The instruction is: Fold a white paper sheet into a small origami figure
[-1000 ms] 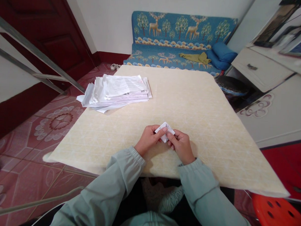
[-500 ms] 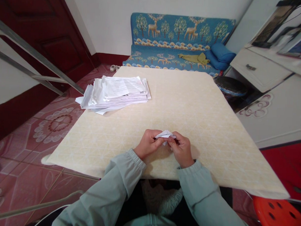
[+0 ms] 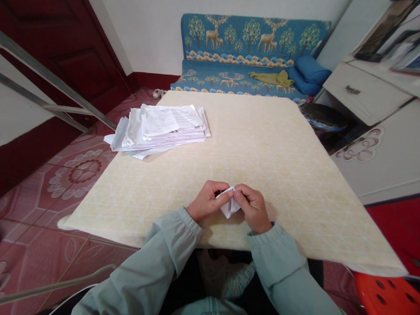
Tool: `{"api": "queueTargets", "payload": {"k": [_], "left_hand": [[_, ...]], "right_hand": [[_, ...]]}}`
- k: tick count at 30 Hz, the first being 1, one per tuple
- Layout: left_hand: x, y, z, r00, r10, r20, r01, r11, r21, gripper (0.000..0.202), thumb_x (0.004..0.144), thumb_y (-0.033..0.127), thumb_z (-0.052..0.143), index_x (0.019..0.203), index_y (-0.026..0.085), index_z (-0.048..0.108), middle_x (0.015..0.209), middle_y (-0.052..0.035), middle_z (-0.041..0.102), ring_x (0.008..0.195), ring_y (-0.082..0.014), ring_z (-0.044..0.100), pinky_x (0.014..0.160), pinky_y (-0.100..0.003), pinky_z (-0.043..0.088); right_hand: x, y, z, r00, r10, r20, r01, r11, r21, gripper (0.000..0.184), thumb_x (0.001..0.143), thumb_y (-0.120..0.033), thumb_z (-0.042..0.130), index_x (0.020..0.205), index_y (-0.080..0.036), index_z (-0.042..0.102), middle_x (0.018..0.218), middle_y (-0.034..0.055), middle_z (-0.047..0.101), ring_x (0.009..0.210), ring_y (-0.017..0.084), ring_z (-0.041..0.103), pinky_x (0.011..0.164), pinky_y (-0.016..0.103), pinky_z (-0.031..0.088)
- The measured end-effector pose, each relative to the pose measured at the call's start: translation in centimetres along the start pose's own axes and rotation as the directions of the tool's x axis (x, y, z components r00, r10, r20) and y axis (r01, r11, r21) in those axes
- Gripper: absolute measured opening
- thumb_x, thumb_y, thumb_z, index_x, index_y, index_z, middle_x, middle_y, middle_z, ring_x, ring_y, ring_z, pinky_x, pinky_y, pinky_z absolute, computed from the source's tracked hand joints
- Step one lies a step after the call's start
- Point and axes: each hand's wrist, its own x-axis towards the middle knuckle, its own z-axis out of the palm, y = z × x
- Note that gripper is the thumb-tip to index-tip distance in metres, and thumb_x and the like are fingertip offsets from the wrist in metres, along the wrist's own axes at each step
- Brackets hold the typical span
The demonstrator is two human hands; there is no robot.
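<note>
A small folded piece of white paper (image 3: 229, 206) is pinched between both hands just above the cream table (image 3: 282, 146), near its front edge. My left hand (image 3: 208, 201) grips its left side with curled fingers. My right hand (image 3: 253, 207) grips its right side, fingers closed over the top. Most of the paper is hidden by the fingers; its lower folded point shows between the hands. Both arms wear pale green sleeves.
A loose stack of white printed sheets (image 3: 159, 126) lies at the table's far left. A blue patterned sofa (image 3: 248, 53) stands beyond the table, white cabinets (image 3: 376, 117) to the right, a red stool (image 3: 391, 301) at lower right, a dark red door (image 3: 62, 42) at left.
The folded paper has been turned and tucked lower between the hands: earlier its white top stood above the fingers, now the fingers cover it and its point hangs downward.
</note>
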Motion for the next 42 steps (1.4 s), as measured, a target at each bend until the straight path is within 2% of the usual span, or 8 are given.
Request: {"api": "queueTargets", "payload": {"k": [9,13,15,19,25,30,36,42], "left_hand": [[0.5,-0.5,0.3,0.975,-0.222,0.024,0.221,0.951,-0.217,0.043,0.087,0.049,0.048,0.062,0.013,0.054,0.053,0.0036,0.039,0.049,-0.0082,0.034,0.047,-0.022,0.026],[0.5,-0.2,0.3,0.983,-0.031,-0.18,0.017,0.997,-0.077,0.033,0.09,0.042,0.047,0.102,0.016,0.063,0.09,-0.0057,0.062,0.068,-0.0124,0.051,0.057,-0.022,0.039],[0.4,-0.1,0.2,0.971,0.121,-0.207,-0.117,0.993,0.029,0.037,0.085,0.036,0.058,0.118,0.019,0.059,0.118,-0.0107,0.057,0.089,-0.0174,0.056,0.064,-0.023,0.044],[0.6,-0.3,0.2,0.919,0.359,-0.161,-0.326,0.924,0.2,0.021,0.08,0.027,0.066,0.1,0.023,0.071,0.114,-0.0094,0.064,0.103,-0.0218,0.056,0.084,-0.033,0.045],[0.6,-1.0,0.1,0.907,0.131,-0.4,-0.093,0.989,0.111,0.016,0.079,0.031,0.067,0.082,0.017,0.074,0.072,-0.0043,0.068,0.062,-0.0125,0.053,0.058,-0.024,0.04],[0.3,-1.5,0.1,0.912,-0.014,-0.41,0.043,0.997,0.061,0.023,0.077,0.035,0.068,0.083,0.014,0.074,0.068,-0.0031,0.067,0.051,-0.0086,0.045,0.049,-0.022,0.034],[0.4,-1.5,0.2,0.932,0.035,-0.361,-0.037,0.999,0.0,0.027,0.077,0.035,0.069,0.094,0.013,0.072,0.084,-0.0068,0.072,0.072,-0.0154,0.061,0.062,-0.023,0.045],[0.3,-1.1,0.3,0.906,0.127,-0.403,-0.093,0.99,0.104,0.02,0.08,0.032,0.065,0.073,0.015,0.073,0.066,-0.0035,0.069,0.059,-0.012,0.058,0.056,-0.022,0.043]], "right_hand": [[0.6,1.1,0.3,0.958,0.286,-0.018,-0.27,0.922,0.277,0.037,0.08,-0.045,0.058,0.057,-0.019,0.047,0.05,-0.0049,0.039,0.045,0.008,0.034,0.04,0.022,0.025],[1.2,0.9,-0.2,0.902,0.428,-0.065,-0.35,0.81,0.47,0.031,0.076,-0.043,0.06,0.06,-0.018,0.052,0.044,-0.0071,0.038,0.035,0.005,0.026,0.03,0.02,0.015],[1.6,0.6,-0.5,0.887,0.46,-0.039,-0.375,0.768,0.519,0.028,0.075,-0.041,0.06,0.061,-0.018,0.052,0.043,-0.0076,0.038,0.032,0.004,0.024,0.029,0.019,0.014],[2.0,0.3,-0.5,0.871,0.491,0.016,-0.433,0.753,0.495,0.028,0.073,-0.04,0.063,0.06,-0.018,0.052,0.043,-0.0071,0.041,0.032,0.004,0.028,0.029,0.018,0.016],[1.3,1.2,0.2,0.913,0.404,-0.049,-0.342,0.827,0.446,0.051,0.086,-0.063,0.04,0.067,-0.017,0.054,0.052,-0.0022,0.05,0.038,0.006,0.04,0.032,0.018,0.022],[0.9,1.0,0.3,0.974,0.125,-0.191,-0.094,0.982,0.161,0.029,0.085,-0.048,0.055,0.092,-0.02,0.06,0.071,-0.0012,0.058,0.057,0.009,0.05,0.05,0.02,0.038],[1.2,0.7,0.5,0.968,-0.055,-0.246,0.048,0.998,-0.036,0.014,0.085,-0.032,0.059,0.082,-0.02,0.064,0.075,0.0003,0.057,0.07,0.013,0.053,0.059,0.025,0.041],[1.1,0.6,0.5,0.952,-0.198,-0.233,0.176,0.978,-0.113,0.014,0.082,-0.022,0.062,0.069,-0.02,0.061,0.065,-0.0016,0.053,0.061,0.012,0.048,0.055,0.026,0.036]]}}
